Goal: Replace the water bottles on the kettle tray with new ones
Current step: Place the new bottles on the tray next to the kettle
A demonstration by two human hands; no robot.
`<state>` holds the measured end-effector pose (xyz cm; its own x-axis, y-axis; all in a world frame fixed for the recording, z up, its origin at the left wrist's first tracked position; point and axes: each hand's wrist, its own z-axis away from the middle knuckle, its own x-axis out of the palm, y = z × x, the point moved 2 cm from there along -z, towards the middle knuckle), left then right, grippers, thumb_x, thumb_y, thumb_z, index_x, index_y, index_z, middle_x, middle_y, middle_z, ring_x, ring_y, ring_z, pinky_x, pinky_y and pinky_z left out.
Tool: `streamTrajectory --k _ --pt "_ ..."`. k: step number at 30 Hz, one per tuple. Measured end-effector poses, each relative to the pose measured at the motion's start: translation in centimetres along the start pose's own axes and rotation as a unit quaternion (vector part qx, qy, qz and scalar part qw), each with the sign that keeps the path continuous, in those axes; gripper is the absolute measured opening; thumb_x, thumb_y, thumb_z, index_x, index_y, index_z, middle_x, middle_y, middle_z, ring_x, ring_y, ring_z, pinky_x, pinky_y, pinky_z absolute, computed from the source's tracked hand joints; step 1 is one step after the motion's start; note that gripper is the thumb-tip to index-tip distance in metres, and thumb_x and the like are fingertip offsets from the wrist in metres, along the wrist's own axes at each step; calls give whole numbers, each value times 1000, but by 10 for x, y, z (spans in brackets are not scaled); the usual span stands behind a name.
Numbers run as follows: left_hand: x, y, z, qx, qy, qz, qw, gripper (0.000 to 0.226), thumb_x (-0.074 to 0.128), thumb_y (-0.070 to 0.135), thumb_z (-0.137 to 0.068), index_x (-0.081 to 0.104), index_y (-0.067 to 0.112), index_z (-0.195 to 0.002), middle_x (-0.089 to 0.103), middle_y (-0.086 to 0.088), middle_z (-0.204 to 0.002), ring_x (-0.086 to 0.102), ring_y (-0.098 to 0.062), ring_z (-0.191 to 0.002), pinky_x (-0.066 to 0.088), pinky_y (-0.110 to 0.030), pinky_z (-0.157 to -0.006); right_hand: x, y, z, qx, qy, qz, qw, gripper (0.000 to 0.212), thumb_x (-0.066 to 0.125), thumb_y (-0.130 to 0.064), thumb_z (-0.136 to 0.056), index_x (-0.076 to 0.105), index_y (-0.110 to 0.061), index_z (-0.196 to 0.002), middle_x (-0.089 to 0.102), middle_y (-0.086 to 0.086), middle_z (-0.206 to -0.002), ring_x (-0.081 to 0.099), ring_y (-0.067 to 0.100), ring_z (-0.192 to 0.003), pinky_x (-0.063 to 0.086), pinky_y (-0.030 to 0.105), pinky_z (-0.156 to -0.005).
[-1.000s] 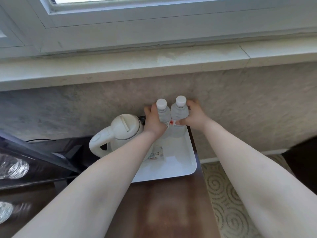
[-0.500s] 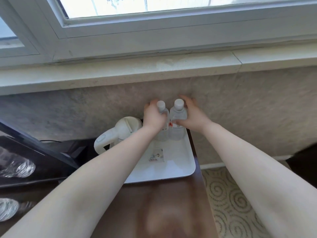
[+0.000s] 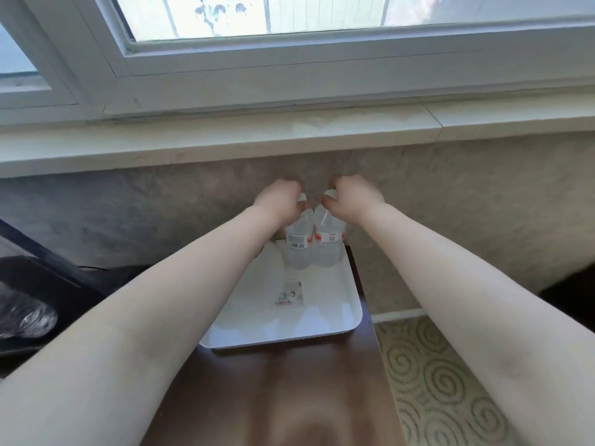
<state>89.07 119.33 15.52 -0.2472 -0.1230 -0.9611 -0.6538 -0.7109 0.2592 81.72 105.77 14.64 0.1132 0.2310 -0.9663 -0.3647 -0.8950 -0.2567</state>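
left hand (image 3: 279, 201) is closed round the cap of the left bottle (image 3: 297, 242); beside it, right hand (image 3: 353, 197) is closed round the cap of the right bottle (image 3: 329, 239). both bottles stand upright, touching, at the white tray's (image 3: 335, 320) far edge.

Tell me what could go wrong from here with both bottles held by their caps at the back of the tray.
Left hand and right hand pinch only the caps, so either bottle could tip. The left bottle touches the right bottle; one may topple the other. They stand near the white tray rim by the table edge.
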Motion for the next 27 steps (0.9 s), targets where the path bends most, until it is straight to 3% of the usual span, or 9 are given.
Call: streamTrajectory --k 8,20,27 --pt "-4 -12 0 25 -23 -8 999 37 55 30 -97 57 10 -128 60 -18 -125 58 -34 -111 44 -33 -76 -2 -4 -8 -24 -38 41 998 38 50 -35 -94 58 -11 -124 61 16 -119 60 34 -101 41 32 -67" --pt "-2 -20 1 77 -35 9 996 40 52 20 -99 51 14 -139 53 -17 -137 48 -33 -126 41 -37 -99 -10 5 -5 -109 -67 114 985 34 50 -26 -95 57 -11 -125 60 17 -123 60 37 -106 51 38 -78" --pt "0 -9 4 103 -36 33 993 41 49 9 -99 51 13 -140 53 -18 -138 47 -33 -128 39 -34 -100 1 8 -1 -138 -53 109 983 31 50 -19 -98 52 -8 -126 52 17 -127 60 38 -97 40 34 -64"
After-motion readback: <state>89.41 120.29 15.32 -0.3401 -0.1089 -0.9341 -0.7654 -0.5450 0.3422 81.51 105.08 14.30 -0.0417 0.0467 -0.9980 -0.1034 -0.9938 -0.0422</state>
